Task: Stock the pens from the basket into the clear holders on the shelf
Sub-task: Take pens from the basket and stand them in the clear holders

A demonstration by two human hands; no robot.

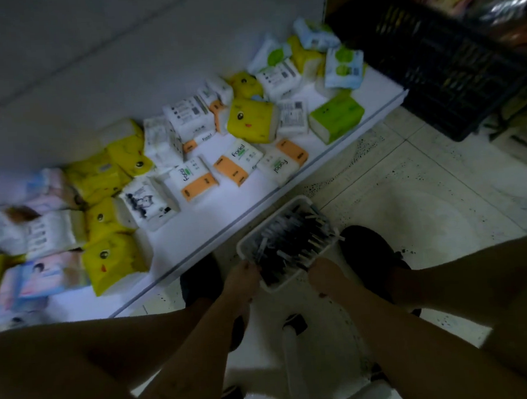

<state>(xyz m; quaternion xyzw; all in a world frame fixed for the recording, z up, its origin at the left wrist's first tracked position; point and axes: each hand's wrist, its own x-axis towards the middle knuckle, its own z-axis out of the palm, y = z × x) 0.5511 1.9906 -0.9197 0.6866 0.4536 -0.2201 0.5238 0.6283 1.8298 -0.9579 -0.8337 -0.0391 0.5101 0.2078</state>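
Observation:
A white plastic basket [290,204] full of dark pens [289,241] hangs low over the tiled floor, just in front of the bottom shelf's edge. My left hand [241,281] grips the basket's near left rim. My right hand [327,280] grips its near right corner. No clear holders show in this view. The picture is dim and blurred.
The low white shelf [227,232] carries several tissue packs in yellow, white, orange and green [251,120]. A black plastic crate [439,65] stands at the upper right. My dark shoes [370,248] stand on the tiled floor beside the basket, with a white stool [299,351] below me.

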